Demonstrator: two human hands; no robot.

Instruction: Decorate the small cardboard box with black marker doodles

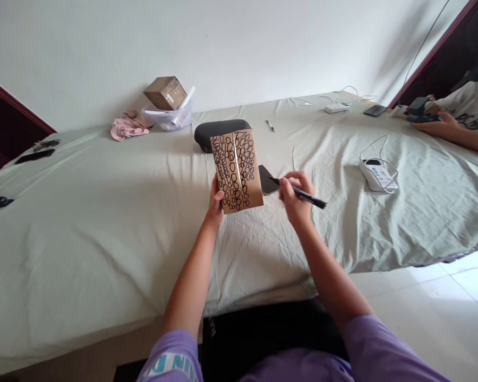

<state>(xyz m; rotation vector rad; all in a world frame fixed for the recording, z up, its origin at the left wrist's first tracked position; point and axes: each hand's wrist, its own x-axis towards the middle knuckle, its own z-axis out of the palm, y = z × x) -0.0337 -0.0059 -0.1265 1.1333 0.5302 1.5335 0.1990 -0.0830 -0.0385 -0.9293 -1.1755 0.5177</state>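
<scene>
My left hand [216, 200] grips the lower left edge of a brown cardboard box [239, 172], holding it tilted up above the cloth. Rows of black drawn loops cover most of its facing side, and a pale strip runs down the middle. The lower right part of that side is bare cardboard. In my right hand [297, 193] is a black marker pen [310, 198], its tip pointing left toward the box but apart from it. A dark phone [267, 180] lies on the cloth behind, partly hidden by the box.
Behind the box lies a black case [207, 132]. A plastic basket [183, 118] holding another carton [166, 93] stands near the wall, beside pink cloth [129, 126]. At right are a white corded device [377, 175] and a co-worker's hands [442, 124]. Another pen [270, 126] lies farther back.
</scene>
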